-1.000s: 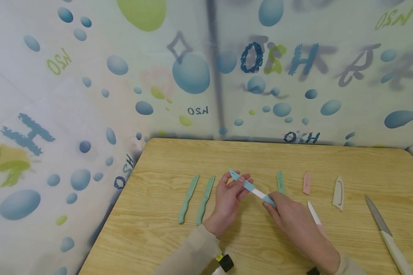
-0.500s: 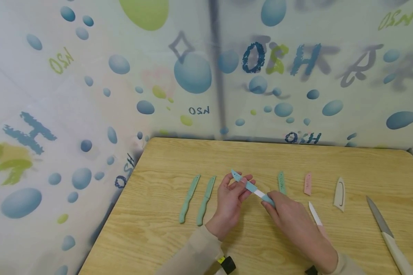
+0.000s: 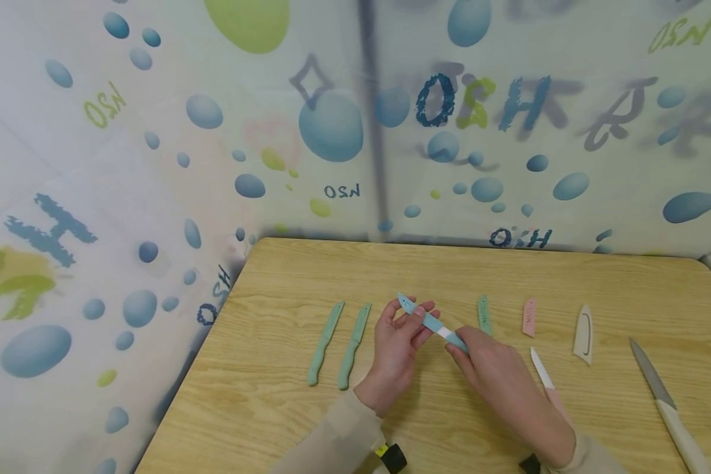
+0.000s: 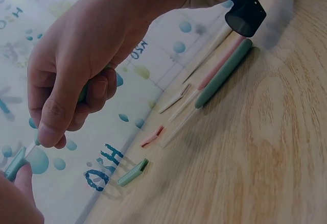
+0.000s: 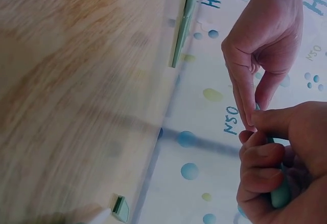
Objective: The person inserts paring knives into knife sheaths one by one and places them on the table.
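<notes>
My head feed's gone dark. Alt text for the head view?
The left hand pinches a blue sheath partly over a white blade while the right hand grips the knife's blue handle, above a wooden table. Two sheathed green knives lie to the left; three loose sheaths and two bare knives lie to the right.

On the table (image 3: 450, 270), two green knives (image 3: 324, 343) are laid at left; a green sheath (image 3: 484, 315), pink sheath (image 3: 528, 317), pink knife (image 3: 545, 375), white sheath (image 3: 583, 334) and white knife (image 3: 666, 403) are spread at right. The wall (image 3: 403, 171) is drop-patterned.
</notes>
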### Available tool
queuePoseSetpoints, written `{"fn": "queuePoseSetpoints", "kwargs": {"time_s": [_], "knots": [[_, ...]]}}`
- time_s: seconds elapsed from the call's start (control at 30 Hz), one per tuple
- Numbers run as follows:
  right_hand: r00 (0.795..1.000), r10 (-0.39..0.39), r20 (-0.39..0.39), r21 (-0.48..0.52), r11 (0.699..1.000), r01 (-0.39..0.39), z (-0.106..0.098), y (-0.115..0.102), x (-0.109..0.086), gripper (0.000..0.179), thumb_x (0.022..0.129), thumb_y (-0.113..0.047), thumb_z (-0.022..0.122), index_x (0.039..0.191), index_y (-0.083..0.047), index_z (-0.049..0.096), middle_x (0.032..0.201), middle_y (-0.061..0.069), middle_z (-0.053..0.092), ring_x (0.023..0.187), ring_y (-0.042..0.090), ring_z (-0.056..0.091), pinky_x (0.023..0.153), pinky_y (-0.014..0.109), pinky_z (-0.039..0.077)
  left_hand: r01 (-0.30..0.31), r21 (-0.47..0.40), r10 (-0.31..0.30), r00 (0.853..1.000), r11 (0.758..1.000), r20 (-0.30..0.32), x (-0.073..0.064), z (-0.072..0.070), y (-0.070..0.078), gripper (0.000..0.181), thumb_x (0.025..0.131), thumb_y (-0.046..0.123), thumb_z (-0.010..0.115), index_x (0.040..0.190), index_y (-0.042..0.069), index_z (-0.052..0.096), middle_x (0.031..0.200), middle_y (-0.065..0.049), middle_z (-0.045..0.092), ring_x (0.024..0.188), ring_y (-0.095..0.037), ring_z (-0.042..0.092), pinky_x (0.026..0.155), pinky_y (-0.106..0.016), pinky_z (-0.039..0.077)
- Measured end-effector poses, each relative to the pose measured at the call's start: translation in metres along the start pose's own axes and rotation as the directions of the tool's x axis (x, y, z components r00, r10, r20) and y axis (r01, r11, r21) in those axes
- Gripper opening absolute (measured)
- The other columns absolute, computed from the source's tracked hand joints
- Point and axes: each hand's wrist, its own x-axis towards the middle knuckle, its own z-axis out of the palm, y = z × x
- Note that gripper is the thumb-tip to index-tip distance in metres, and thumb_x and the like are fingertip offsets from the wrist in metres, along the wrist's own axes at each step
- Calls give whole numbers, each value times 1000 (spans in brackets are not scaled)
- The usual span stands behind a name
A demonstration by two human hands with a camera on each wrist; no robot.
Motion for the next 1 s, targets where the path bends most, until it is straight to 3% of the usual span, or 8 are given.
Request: {"fn": "queuePoseSetpoints", "kwargs": {"time_s": [0.13, 0.47, 0.7, 1.0], "knots": [[1000, -4, -4, -2, 1000, 4, 0, -1, 1, 17, 95, -12, 77, 92, -11, 60, 69, -8, 38, 55, 4, 34, 44, 21, 31, 1, 0, -1, 1000, 1000, -6, -1, 0, 0, 34, 103, 1, 61, 133, -7, 46, 118, -24, 71, 111, -34, 71, 95, -39, 58], [1000, -12, -8, -5, 1000, 12, 2, -2, 3, 19, 95, -13, 77, 90, -11, 59, 70, -8, 39, 55, 5, 35, 44, 22, 31, 11, 5, -11, 1000, 1000, -6, -3, 3, -4, 25, 103, 1, 62, 126, 0, 52, 114, -20, 73, 105, -28, 74, 93, -37, 59], [1000, -23, -10, -13, 1000, 23, 2, -2, 4, 18, 94, -12, 78, 91, -11, 60, 71, -7, 41, 56, 6, 36, 45, 22, 32, 34, 8, -34, 999, 999, -3, -4, 4, -6, 38, 103, 2, 62, 136, -8, 44, 115, -20, 73, 106, -29, 74, 93, -36, 59], [1000, -16, -5, -16, 1000, 16, 3, -2, 4, 17, 94, -12, 78, 92, -10, 61, 71, -7, 42, 57, 7, 37, 45, 22, 32, 39, 7, -39, 999, 999, -8, -5, 4, -6, 35, 103, 2, 63, 134, -4, 47, 117, -22, 72, 107, -30, 73, 93, -36, 59]]}}
